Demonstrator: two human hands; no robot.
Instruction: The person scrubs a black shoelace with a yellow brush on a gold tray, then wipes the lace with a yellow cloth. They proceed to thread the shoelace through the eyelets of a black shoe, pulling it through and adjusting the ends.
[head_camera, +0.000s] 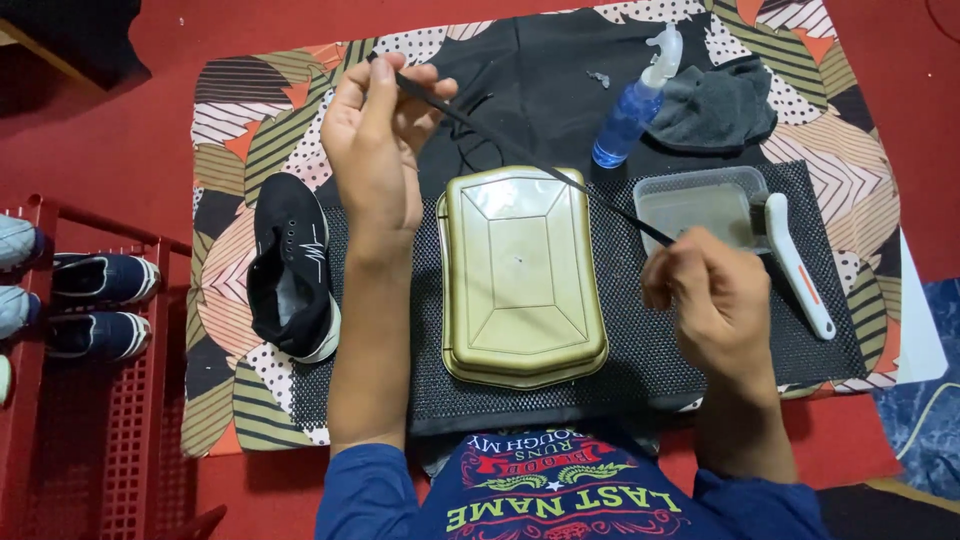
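Hands stretch a black lace (520, 155) taut over the gold tray (520, 275): left hand (375, 140) pinches its far end, right hand (715, 295) its near end, shoe (292, 265) lying left.

Gold tray (520, 275), spray bottle (632, 105), brush (797, 262), black shoe (291, 265).
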